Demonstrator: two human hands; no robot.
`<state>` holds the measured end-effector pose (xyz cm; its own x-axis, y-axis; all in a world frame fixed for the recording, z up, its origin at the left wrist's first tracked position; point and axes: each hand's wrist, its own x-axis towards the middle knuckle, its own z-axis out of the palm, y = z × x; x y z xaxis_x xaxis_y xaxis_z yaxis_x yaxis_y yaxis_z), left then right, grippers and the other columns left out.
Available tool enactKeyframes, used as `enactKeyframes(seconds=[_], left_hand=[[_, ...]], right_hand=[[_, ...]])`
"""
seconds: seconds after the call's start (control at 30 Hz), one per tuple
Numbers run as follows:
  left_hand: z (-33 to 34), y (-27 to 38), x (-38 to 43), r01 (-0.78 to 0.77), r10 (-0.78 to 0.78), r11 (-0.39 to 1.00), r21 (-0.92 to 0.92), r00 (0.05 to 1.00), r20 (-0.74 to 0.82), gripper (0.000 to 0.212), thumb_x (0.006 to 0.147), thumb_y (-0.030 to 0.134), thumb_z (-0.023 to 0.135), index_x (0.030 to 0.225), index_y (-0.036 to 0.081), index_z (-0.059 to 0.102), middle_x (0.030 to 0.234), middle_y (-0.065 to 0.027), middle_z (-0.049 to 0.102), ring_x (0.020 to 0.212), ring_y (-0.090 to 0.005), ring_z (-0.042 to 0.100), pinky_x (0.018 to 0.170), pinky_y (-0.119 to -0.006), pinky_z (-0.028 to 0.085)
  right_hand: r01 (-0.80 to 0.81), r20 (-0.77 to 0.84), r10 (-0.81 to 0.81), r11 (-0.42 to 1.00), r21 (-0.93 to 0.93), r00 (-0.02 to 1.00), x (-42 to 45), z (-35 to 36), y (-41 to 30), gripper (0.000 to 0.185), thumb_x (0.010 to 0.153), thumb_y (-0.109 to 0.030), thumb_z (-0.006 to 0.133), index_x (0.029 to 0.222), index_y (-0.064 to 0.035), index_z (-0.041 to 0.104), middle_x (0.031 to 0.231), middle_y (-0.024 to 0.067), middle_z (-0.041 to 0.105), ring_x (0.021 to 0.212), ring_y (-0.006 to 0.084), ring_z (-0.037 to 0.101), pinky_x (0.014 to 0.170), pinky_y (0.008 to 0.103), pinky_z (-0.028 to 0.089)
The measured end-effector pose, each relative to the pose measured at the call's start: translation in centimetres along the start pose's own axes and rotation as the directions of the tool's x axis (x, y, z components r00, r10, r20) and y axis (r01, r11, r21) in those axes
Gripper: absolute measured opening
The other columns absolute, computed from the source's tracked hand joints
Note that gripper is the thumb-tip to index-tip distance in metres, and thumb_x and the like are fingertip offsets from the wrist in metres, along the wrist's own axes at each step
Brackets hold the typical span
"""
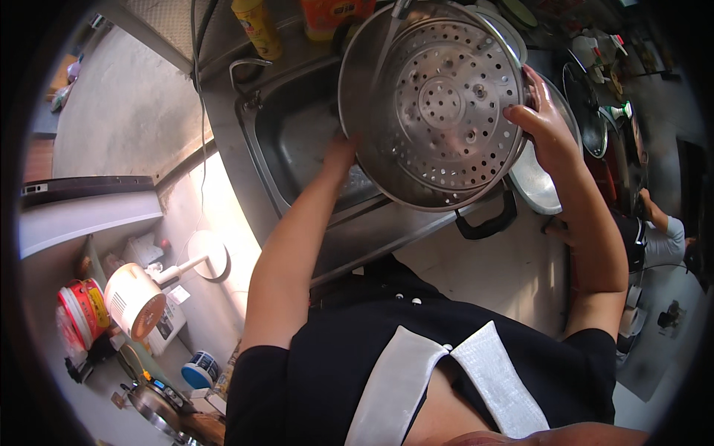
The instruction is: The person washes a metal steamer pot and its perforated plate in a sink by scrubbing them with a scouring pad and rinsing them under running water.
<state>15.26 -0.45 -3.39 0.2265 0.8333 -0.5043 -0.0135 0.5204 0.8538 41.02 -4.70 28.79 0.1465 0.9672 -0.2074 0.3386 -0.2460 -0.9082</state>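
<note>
A round metal steamer pot [379, 184] is tilted over the right part of the sink, its perforated plate [443, 103] facing up. Water [385, 53] runs into it from a faucet spout [400, 8]. My right hand [544, 120] grips its right rim, thumb inside and fingers outside. At the lower left wall is my left hand [341, 156], blurred, its fingers partly hidden, so its hold is unclear. A black handle [491, 217] juts out below the pot. The stainless steel sink basin [295, 122] lies to the left.
Behind the sink stand a yellow bottle [256, 28] and an orange-red container [337, 17]. A second faucet [251, 100] is at the basin's left. A metal basin [538, 187] and a glass lid [584, 111] are at right. Another person [664, 240] is at far right.
</note>
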Motion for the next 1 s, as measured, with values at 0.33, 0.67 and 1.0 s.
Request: enactKeyframes(seconds=[0.33, 0.67, 1.0], left_hand=[[3.7, 5.9, -0.4, -0.363, 0.692, -0.191, 0.912, 0.609, 0.388, 0.051, 0.079, 0.035, 0.059, 0.121, 0.005, 0.052, 0.133, -0.0159, 0.044, 0.131, -0.0301, 0.031, 0.107, -0.053, 0.021], [-0.1, 4.7, 0.4, -0.637, 0.724, -0.283, 0.717, 0.348, 0.596, 0.041, 0.073, 0.021, 0.064, 0.114, 0.016, 0.059, 0.124, -0.013, 0.048, 0.126, -0.0329, 0.035, 0.106, -0.051, 0.023], [-3.2, 5.9, -2.5, 0.078, -0.049, 0.885, -0.459, 0.996, 0.076, 0.038, 0.082, 0.023, 0.055, 0.113, 0.001, 0.054, 0.097, -0.0137, 0.062, 0.087, -0.0265, 0.061, 0.08, -0.038, 0.05]], right_hand=[[0.241, -0.138, -0.224, 0.962, 0.128, 0.965, 0.1, -0.3, 2.3, 0.077, 0.066, -0.005, 0.066, 0.137, -0.0015, 0.034, 0.114, 0.0099, 0.049, 0.097, 0.0138, 0.05, 0.086, 0.0247, 0.041], [0.219, -0.082, -0.21, 0.968, 0.123, 0.974, 1.0, -0.9, 4.4, 0.07, 0.067, -0.008, 0.066, 0.133, -0.0013, 0.041, 0.104, 0.007, 0.055, 0.088, 0.0117, 0.052, 0.079, 0.0223, 0.042], [-0.148, 0.149, 0.114, 0.96, 0.237, 0.982, 4.2, -2.7, 2.7, 0.049, 0.079, -0.029, 0.064, 0.119, -0.0039, 0.051, 0.092, 0.0049, 0.057, 0.087, 0.0152, 0.056, 0.077, 0.0262, 0.045]])
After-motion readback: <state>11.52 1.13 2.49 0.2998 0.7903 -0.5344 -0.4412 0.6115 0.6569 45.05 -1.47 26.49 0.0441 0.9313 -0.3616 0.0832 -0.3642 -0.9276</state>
